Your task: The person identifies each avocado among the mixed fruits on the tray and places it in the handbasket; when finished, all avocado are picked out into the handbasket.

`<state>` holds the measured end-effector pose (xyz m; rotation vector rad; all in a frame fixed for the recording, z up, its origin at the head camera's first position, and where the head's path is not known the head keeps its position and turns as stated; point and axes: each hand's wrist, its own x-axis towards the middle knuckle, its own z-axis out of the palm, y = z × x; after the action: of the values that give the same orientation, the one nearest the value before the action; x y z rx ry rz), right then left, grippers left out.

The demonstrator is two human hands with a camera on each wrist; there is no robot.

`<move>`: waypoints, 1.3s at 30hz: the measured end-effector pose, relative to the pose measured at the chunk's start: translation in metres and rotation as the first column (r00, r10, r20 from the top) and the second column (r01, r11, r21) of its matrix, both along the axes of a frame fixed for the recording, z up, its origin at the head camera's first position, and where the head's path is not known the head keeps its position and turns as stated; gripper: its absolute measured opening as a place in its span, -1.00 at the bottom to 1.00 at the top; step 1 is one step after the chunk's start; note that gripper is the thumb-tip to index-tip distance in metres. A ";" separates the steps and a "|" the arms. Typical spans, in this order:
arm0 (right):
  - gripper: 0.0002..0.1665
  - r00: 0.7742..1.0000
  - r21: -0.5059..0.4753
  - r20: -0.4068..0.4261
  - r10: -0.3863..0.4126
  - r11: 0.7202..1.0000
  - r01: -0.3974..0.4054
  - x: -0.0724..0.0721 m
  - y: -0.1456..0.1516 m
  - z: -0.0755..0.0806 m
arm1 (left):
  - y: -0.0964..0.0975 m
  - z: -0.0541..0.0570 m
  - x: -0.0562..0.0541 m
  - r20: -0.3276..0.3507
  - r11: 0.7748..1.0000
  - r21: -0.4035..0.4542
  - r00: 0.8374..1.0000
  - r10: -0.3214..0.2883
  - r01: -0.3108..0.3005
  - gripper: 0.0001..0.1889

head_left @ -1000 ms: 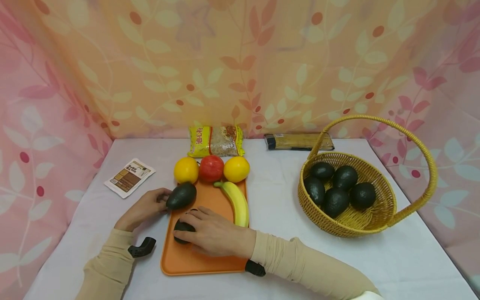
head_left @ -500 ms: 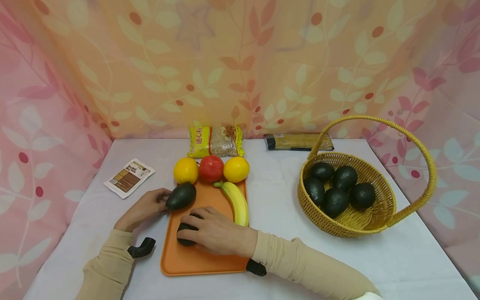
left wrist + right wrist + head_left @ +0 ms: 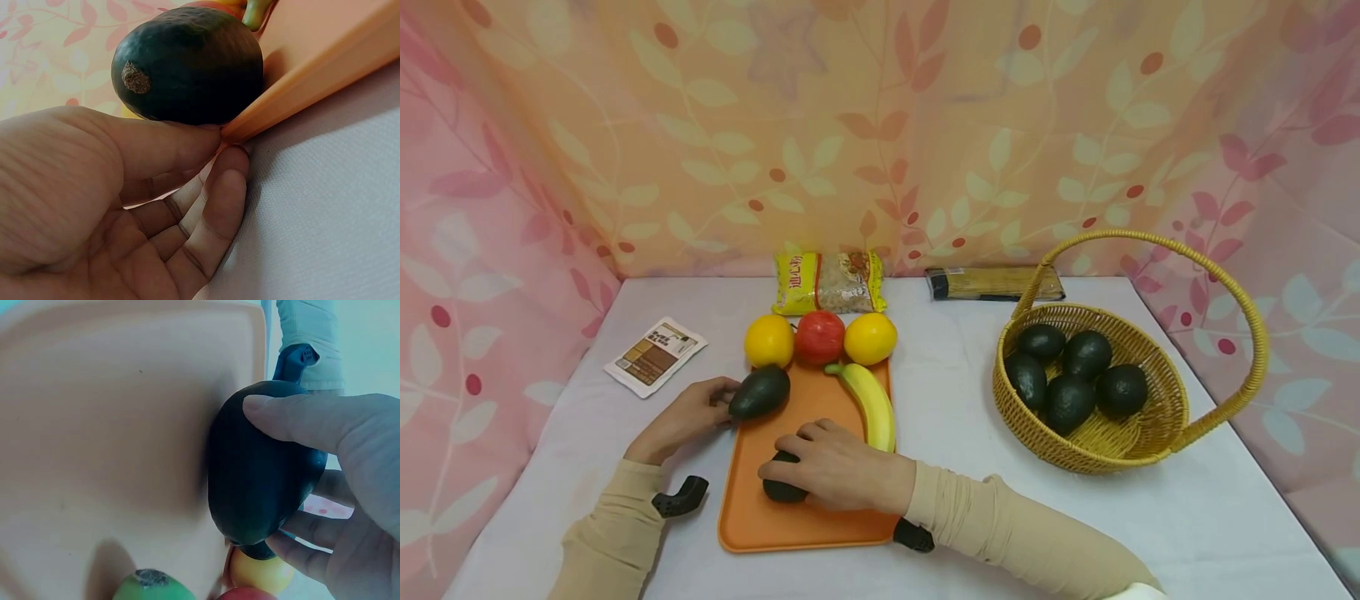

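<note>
My right hand (image 3: 846, 473) grips a dark green avocado (image 3: 784, 490) low over the orange tray (image 3: 805, 533). In the right wrist view the thumb lies across this avocado (image 3: 265, 469), with fingers curled round its far side. At the tray's left edge, my left hand (image 3: 685, 418) pinches the rim, thumb above and fingertips below, as the left wrist view shows. Just beyond that thumb a second avocado (image 3: 762, 392) sits on the tray's left side, its stem end (image 3: 135, 78) facing the wrist camera. A banana (image 3: 871, 407) curves along the tray's right side.
Along the tray's far end are two yellow round fruits (image 3: 769, 342) and a red one (image 3: 819, 337). A yellow food bag (image 3: 831, 283) lies behind them, a small packet (image 3: 655, 357) to the left. On the right stands a handled wicker basket (image 3: 1120, 454) with several avocados.
My right hand has shifted the held avocado a little to the right and toward me over the tray. My left hand stays at the tray's edge.
</note>
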<state>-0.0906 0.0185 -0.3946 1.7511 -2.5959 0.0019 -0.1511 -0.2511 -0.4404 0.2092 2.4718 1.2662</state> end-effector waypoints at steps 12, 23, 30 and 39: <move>-0.28 0.991 -0.127 0.074 -0.113 0.984 0.122 -0.005 0.024 0.023 | -0.001 -0.003 0.000 -0.007 1.000 -0.007 1.000 0.007 -0.007 -0.56; -0.26 0.967 -0.368 -0.026 -0.253 0.902 0.226 -0.017 0.086 0.057 | -0.001 -0.002 -0.001 -0.010 1.000 -0.018 1.000 0.010 -0.010 -0.56; -0.22 0.897 -0.420 -0.045 -0.440 0.823 0.382 -0.018 0.144 0.076 | -0.001 0.000 -0.001 -0.009 1.000 -0.019 1.000 0.011 -0.011 -0.54; -0.18 0.714 -0.437 -0.022 -0.700 0.649 0.623 -0.014 0.232 0.085 | 0.000 -0.001 -0.002 -0.028 0.999 -0.028 1.000 0.014 -0.015 -0.54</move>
<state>-0.1043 0.2504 -0.3098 0.5607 -2.6676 0.3196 -0.1529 -0.2507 -0.4413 0.2034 2.5176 1.2410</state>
